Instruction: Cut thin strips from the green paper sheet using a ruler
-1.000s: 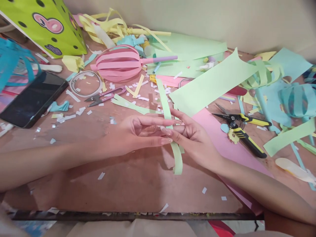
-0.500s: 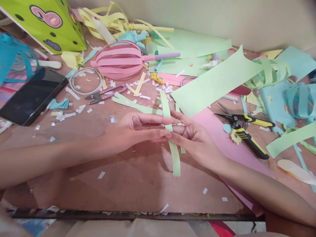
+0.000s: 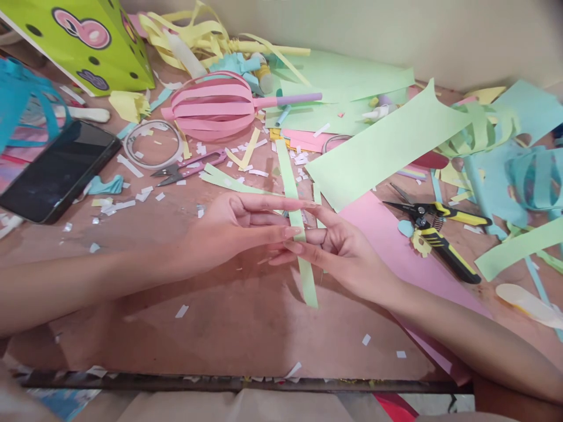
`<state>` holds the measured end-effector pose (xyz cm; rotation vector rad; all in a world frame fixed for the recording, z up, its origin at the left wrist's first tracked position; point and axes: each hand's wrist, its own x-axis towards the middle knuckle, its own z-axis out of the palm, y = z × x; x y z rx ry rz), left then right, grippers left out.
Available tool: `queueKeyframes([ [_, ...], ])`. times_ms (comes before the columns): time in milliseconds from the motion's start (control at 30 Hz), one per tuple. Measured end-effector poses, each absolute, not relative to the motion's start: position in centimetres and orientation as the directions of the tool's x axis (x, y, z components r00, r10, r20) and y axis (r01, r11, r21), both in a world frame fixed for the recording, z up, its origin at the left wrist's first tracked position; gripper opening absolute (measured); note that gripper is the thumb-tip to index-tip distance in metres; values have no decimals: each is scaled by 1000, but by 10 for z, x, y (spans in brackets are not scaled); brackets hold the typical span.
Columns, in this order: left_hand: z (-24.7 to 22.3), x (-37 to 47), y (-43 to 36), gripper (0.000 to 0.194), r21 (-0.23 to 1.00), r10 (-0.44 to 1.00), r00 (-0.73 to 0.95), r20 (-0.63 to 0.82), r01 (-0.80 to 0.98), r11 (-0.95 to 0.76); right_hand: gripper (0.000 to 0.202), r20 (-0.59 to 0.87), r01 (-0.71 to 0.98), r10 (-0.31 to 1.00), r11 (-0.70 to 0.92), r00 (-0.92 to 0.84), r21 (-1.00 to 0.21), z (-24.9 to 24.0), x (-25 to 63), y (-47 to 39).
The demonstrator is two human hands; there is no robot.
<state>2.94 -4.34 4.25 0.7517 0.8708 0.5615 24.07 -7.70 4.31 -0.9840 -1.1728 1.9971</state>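
Note:
Between both hands, over the middle of the table, is a narrow green paper strip (image 3: 288, 170). My left hand (image 3: 246, 225) pinches it from the left, its thumb lying on the strip's face. From the right, my right hand (image 3: 338, 240) grips the same strip with thumb and fingers, and the fingertips of both hands meet there. The strip's lower end hangs free below the fingers. Another green strip (image 3: 241, 184) lies on the table just behind my left hand, and one more narrow green strip (image 3: 317, 193) shows partly behind my right fingers.
Behind the hands lie a pink paper lantern (image 3: 213, 108), a tape roll (image 3: 152, 145), and purple snips (image 3: 189, 167). Black-and-yellow pruners (image 3: 433, 234) rest at right beside a pink sheet (image 3: 373, 234). A phone (image 3: 61, 170) and a green bag (image 3: 83, 47) are at left.
The strip's upper end has shifted left and away from me, and its lower end has risen slightly. Both hands stay at the strip, their fingers slightly repositioned.

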Motion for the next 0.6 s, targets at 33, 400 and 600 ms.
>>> queueKeyframes([
  [33,42,29,-43,39,774,707,518,-482,-126,620,43,-285,-129,796,-409,-534,-903,43,240,-77],
  [400,35,32,-44,37,767,731,440,-521,-135,627,53,-272,-126,802,-393,-532,-911,29,239,-82],
  [600,42,31,-36,37,827,756,429,-495,-35,561,69,-235,62,770,-247,-594,-967,41,255,-70],
])
